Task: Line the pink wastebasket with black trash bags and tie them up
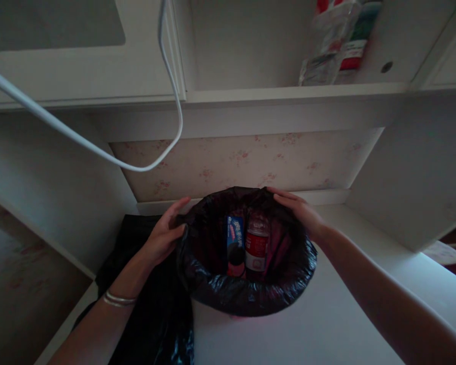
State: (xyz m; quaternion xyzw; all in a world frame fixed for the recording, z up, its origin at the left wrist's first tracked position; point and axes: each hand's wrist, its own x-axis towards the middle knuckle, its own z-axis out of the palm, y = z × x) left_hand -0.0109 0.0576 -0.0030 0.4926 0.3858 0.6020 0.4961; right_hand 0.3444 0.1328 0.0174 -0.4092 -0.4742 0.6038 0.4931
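In the head view, a round pinkish trash bin [246, 317] stands on a white surface, lined with a black garbage bag [246, 299] folded down over its rim. Inside lie a blue cookie box [235, 238] and a plastic bottle [256, 248] with a red label. My left hand [165, 235] holds the bag at the bin's left rim, thumb in front and forefinger stretched out behind. Across from it, my right hand [298, 210] grips the bag along the far right rim, its fingertips partly hidden by the plastic.
More black plastic [159, 314] lies beside the bin, under my left forearm. A white cable [132, 166] hangs in front at upper left. Above is a white shelf [288, 94] with clear packaging [326, 45] and a bottle [355, 50] with a red-and-white label. White panels [410, 167] flank the space.
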